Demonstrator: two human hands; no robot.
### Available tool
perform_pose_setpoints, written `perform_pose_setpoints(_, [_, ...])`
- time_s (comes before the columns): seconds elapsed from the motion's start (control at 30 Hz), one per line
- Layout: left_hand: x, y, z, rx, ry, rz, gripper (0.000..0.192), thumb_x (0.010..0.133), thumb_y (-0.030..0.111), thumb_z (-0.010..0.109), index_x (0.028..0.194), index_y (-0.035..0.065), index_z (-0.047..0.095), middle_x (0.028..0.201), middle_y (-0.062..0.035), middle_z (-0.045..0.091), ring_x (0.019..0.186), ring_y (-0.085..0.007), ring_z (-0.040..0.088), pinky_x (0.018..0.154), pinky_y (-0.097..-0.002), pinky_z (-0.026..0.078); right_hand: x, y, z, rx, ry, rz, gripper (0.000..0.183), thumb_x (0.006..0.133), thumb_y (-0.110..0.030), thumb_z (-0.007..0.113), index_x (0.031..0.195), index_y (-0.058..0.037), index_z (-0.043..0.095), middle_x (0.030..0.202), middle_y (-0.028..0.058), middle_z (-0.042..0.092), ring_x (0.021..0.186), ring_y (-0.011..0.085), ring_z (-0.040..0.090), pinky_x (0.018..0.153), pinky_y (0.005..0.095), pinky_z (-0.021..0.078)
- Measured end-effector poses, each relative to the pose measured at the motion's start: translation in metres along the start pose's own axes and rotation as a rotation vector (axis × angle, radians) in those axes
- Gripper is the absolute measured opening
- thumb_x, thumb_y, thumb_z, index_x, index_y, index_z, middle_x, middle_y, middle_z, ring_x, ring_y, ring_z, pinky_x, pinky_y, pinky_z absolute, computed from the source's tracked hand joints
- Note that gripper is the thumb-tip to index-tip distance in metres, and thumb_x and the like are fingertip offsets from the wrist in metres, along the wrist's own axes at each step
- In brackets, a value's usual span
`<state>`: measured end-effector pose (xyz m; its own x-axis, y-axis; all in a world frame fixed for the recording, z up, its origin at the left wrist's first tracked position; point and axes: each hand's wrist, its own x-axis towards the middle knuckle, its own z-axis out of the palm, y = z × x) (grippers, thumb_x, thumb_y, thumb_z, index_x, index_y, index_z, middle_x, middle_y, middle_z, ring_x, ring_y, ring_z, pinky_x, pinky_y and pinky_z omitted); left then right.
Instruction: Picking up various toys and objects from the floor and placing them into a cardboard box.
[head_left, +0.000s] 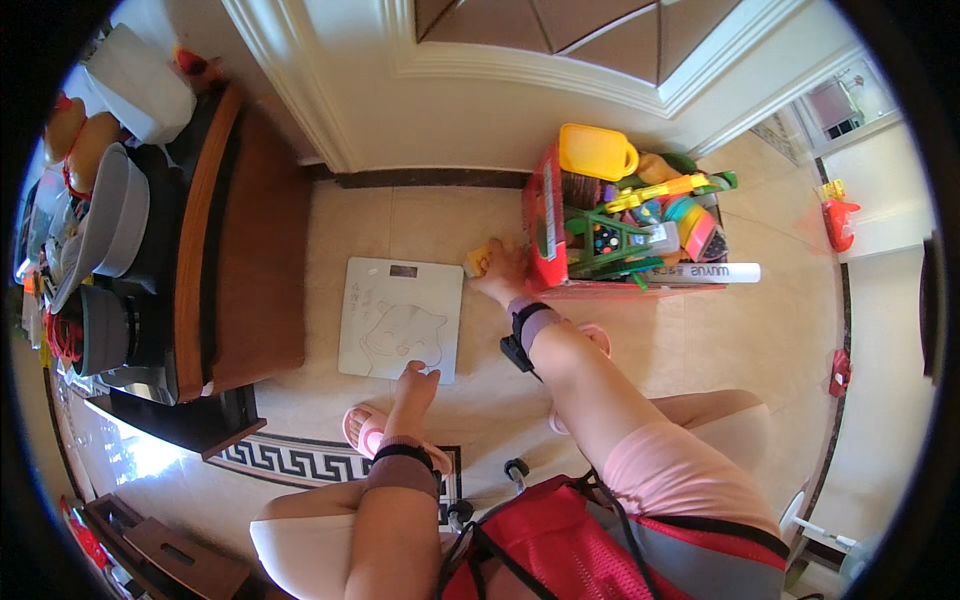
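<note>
On the tiled floor lies a white bathroom scale (405, 322) with a cartoon animal drawing, some writing and a small dark display. At its near edge is my left hand (417, 388), empty, its fingertips at or just over the surface. My right hand (504, 268) grips a small yellow block (477, 262) beside the scale's far right corner; the fingers hide part of it, and its exact kind is unclear. Just right of this hand stands a red cardboard box (546, 225) filled with toys.
In the box are a yellow plastic container (596, 151), a green toy frame (611, 232) and a white printed roll (705, 273). A wooden cabinet (259, 255) stands left, basins (124, 217) on top. A white panelled door (450, 112) is behind. Pink slippers (367, 435) are on my feet.
</note>
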<state>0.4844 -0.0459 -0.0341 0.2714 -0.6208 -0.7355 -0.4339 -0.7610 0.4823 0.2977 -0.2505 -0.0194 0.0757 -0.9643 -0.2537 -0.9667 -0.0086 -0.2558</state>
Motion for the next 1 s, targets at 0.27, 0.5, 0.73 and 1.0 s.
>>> perform_pose_setpoints(0.27, [-0.005, 0.022, -0.003, 0.139, 0.025, 0.214, 0.052, 0.076, 0.032, 0.067, 0.116, -0.0002, 0.057, 0.109, -0.0238, 0.064, 0.105, -0.0365, 0.061, 0.09, -0.0407, 0.049, -0.064, -0.067, -0.11, 0.467, 0.426, -0.375, 0.092, 0.06, -0.033, 0.077, 0.139, -0.0088, 0.039, 0.128, 0.0231, 0.046, 0.124, 0.0445, 0.037, 0.102, 0.0538, 0.0291])
perform_pose_setpoints(0.5, [-0.018, 0.051, 0.004, 0.157, -0.045, 0.319, 0.054, 0.077, 0.033, 0.065, 0.118, -0.0014, 0.057, 0.116, -0.0226, 0.062, 0.11, -0.0355, 0.059, 0.094, -0.0407, 0.047, -0.092, 0.001, -0.263, 0.174, 1.051, -0.322, 0.094, 0.057, -0.018, 0.073, 0.142, -0.0106, 0.033, 0.14, 0.0282, 0.03, 0.129, 0.0473, 0.03, 0.106, 0.0568, 0.0248])
perform_pose_setpoints(0.73, [-0.025, 0.058, 0.005, 0.191, -0.054, 0.336, 0.055, 0.077, 0.032, 0.063, 0.12, -0.0019, 0.056, 0.12, -0.0233, 0.059, 0.114, -0.0351, 0.056, 0.096, -0.0408, 0.045, -0.076, 0.111, -0.217, -0.014, 0.36, -0.559, 0.061, 0.064, 0.001, 0.063, 0.123, -0.0038, 0.05, 0.136, 0.027, 0.038, 0.13, 0.0448, 0.033, 0.106, 0.0468, 0.0329])
perform_pose_setpoints(1.0, [-0.03, 0.04, -0.014, 0.209, 0.002, 0.354, 0.053, 0.078, 0.033, 0.061, 0.116, -0.0027, 0.057, 0.115, -0.0263, 0.061, 0.11, -0.0384, 0.058, 0.095, -0.0427, 0.046, -0.073, 0.068, -0.199, 0.029, 0.623, -0.319, 0.046, 0.07, -0.003, 0.063, 0.115, -0.0026, 0.057, 0.125, 0.025, 0.05, 0.119, 0.0403, 0.047, 0.103, 0.045, 0.038])
